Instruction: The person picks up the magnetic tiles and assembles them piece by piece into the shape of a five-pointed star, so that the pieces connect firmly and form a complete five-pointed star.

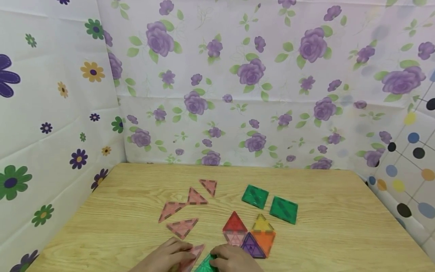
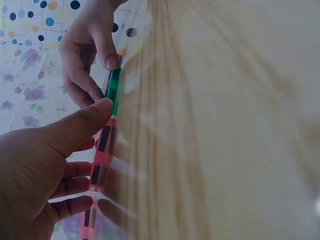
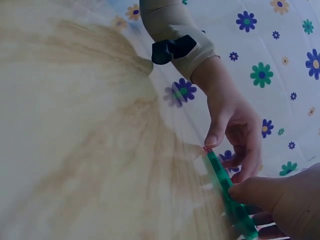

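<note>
Low in the head view, my left hand (image 1: 168,257) pinches a pink translucent magnetic tile (image 1: 195,252) between thumb and fingers. My right hand (image 1: 234,258) grips a green magnetic tile (image 1: 205,265) just to its right. Seen from the left wrist, the green tile (image 2: 114,92) and the pink tile (image 2: 102,145) line up edge to edge on the wooden table. The right wrist view has the right thumb on the near edge of the green tile (image 3: 227,192), its fingers behind. Both hands partly cover the tiles.
Several pink triangle tiles (image 1: 183,227) lie beyond the left hand. Right of centre, red (image 1: 234,223), purple (image 1: 252,246), orange (image 1: 265,240) and yellow (image 1: 262,224) tiles sit together. Two green square tiles (image 1: 284,209) lie farther back. Patterned cloths (image 1: 217,124) surround the table (image 1: 340,226).
</note>
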Available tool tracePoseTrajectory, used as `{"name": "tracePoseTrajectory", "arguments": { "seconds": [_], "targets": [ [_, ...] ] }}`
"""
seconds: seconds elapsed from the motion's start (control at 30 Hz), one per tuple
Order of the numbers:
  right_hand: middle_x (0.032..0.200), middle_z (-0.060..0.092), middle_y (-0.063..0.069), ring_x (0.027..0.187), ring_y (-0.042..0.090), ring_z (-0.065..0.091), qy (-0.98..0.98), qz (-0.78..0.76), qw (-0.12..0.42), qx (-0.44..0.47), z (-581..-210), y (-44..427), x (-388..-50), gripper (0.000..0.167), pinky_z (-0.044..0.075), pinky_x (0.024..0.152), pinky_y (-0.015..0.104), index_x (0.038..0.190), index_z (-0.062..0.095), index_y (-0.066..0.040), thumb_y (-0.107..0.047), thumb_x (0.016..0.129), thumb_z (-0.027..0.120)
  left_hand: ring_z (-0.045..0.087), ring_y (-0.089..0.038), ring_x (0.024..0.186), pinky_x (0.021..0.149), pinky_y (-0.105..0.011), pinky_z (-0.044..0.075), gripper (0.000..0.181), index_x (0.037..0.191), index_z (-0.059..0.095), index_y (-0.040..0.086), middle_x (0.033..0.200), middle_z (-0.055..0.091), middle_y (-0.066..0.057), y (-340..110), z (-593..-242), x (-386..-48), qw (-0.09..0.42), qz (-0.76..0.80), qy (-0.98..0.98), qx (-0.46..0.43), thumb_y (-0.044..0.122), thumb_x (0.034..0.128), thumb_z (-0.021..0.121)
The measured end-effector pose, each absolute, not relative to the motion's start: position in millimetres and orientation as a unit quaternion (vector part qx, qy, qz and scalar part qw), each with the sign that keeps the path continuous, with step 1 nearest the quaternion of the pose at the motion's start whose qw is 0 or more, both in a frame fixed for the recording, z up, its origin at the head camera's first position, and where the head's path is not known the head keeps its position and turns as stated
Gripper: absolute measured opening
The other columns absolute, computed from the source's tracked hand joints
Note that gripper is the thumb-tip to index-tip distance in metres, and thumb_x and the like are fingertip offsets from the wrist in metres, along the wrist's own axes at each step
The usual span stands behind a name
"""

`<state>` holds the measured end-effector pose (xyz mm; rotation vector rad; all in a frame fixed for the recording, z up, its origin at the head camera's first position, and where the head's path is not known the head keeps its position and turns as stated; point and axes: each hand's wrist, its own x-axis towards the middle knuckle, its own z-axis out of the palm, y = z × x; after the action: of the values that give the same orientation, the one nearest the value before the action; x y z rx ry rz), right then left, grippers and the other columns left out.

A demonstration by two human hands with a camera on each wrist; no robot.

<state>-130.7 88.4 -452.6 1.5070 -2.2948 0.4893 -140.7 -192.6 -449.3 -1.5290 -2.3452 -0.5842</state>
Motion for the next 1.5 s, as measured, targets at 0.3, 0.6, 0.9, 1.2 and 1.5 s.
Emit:
{"name": "tracePoseTrajectory", "arguments": {
  "seconds": [0.3, 0.6, 0.9, 1.2, 1.5],
  "targets": [
    [0.116, 0.067, 0.006, 0.108, 0.015, 0.064, -0.814, 0.166, 0.110, 0.546, -442.8, 97.8, -136.4, 0.022, 0.052, 0.090, 0.020, 0.112, 0.071, -0.008, -0.017, 0.096, 0.059, 0.055, -0.013, 0.104, 0.081, -0.022, 0.052, 0.049, 0.123, 0.064, 0.015, 0.117, 0.064, -0.003, -179.7, -449.2, -140.4, 0.171, -0.186, -0.819, -0.516, 0.052, 0.0923, 0.056],
    [0.123, 0.066, 0.004, 0.113, 0.016, 0.063, -0.834, 0.161, 0.034, 0.527, -435.0, 103.6, -136.4, 0.030, 0.053, 0.089, 0.023, 0.116, 0.070, -0.010, -0.028, 0.098, 0.055, 0.055, -0.014, 0.106, 0.080, -0.024, 0.053, 0.053, 0.123, 0.065, 0.018, 0.118, 0.064, -0.001, -168.9, -444.9, -138.0, 0.117, -0.185, -0.851, -0.477, 0.058, 0.0890, 0.057],
    [0.122, 0.067, 0.000, 0.114, 0.015, 0.063, -0.843, 0.129, 0.044, 0.521, -430.8, 106.7, -139.5, 0.028, 0.053, 0.090, 0.024, 0.115, 0.070, -0.013, -0.025, 0.090, 0.067, 0.055, -0.013, 0.105, 0.081, -0.025, 0.053, 0.052, 0.124, 0.065, 0.019, 0.119, 0.063, 0.000, -161.6, -444.3, -139.4, 0.126, -0.175, -0.852, -0.477, 0.057, 0.0892, 0.057],
    [0.127, 0.065, -0.003, 0.120, 0.015, 0.060, -0.865, 0.111, 0.006, 0.489, -426.5, 109.0, -139.9, 0.031, 0.053, 0.092, 0.031, 0.120, 0.068, -0.017, -0.030, 0.093, 0.062, 0.054, -0.012, 0.102, 0.081, -0.024, 0.052, 0.057, 0.123, 0.066, 0.015, 0.116, 0.064, -0.001, -156.7, -444.4, -142.3, 0.123, -0.165, -0.851, -0.483, 0.059, 0.0878, 0.057],
    [0.128, 0.064, -0.004, 0.123, 0.017, 0.058, -0.872, 0.105, 0.036, 0.476, -428.9, 110.3, -139.9, 0.034, 0.052, 0.095, 0.037, 0.124, 0.066, -0.017, -0.025, 0.091, 0.065, 0.053, -0.012, 0.100, 0.080, -0.023, 0.050, 0.058, 0.122, 0.067, 0.015, 0.116, 0.062, -0.001, -152.1, -444.9, -142.0, 0.135, -0.162, -0.859, -0.467, 0.059, 0.0865, 0.058]
  ]
}}
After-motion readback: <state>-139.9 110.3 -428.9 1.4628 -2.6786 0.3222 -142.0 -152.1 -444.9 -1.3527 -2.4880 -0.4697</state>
